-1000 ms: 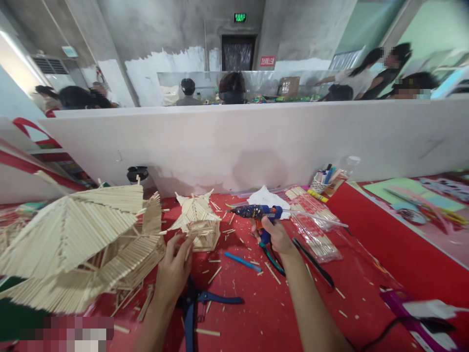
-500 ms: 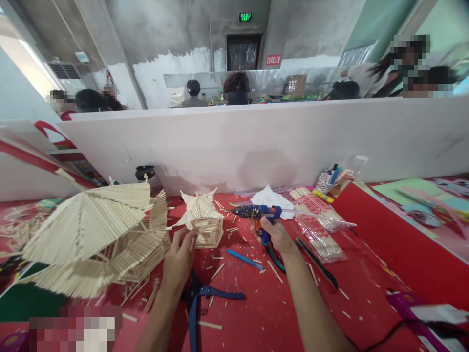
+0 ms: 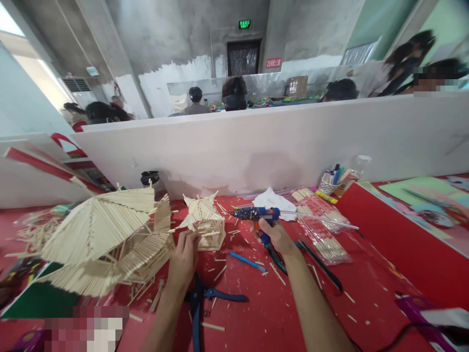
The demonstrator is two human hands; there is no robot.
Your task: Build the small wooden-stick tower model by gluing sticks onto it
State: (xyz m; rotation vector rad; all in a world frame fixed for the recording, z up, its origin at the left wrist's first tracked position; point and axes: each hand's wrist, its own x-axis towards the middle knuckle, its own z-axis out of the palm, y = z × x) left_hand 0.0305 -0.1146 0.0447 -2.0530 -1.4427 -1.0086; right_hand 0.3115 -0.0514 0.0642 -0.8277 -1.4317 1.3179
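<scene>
My right hand [image 3: 275, 235] grips a blue glue gun [image 3: 256, 214] by its handle, with the nozzle pointing left toward a small pavilion model of wooden sticks [image 3: 204, 221]. A clear glue stick juts from the gun's back to the right. My left hand [image 3: 183, 258] has its fingertips on the small model's lower left side, fingers curled against it. A large wooden stick roof model [image 3: 106, 233] stands just left of that hand on the red tabletop [image 3: 264, 308].
Blue-handled cutters [image 3: 200, 300] lie under my left wrist. A blue stick [image 3: 247, 261], black-handled pliers [image 3: 322, 266] and loose wood bits lie around. Packs of sticks [image 3: 322, 222], a pen cup [image 3: 330, 182] and white tissue [image 3: 271, 199] sit by the white partition [image 3: 256, 142]. Other people sit beyond it.
The view has shifted a little, so everything sits further right in the picture. My left hand has closed in on the small model's side. The glue gun stays pointed at it.
</scene>
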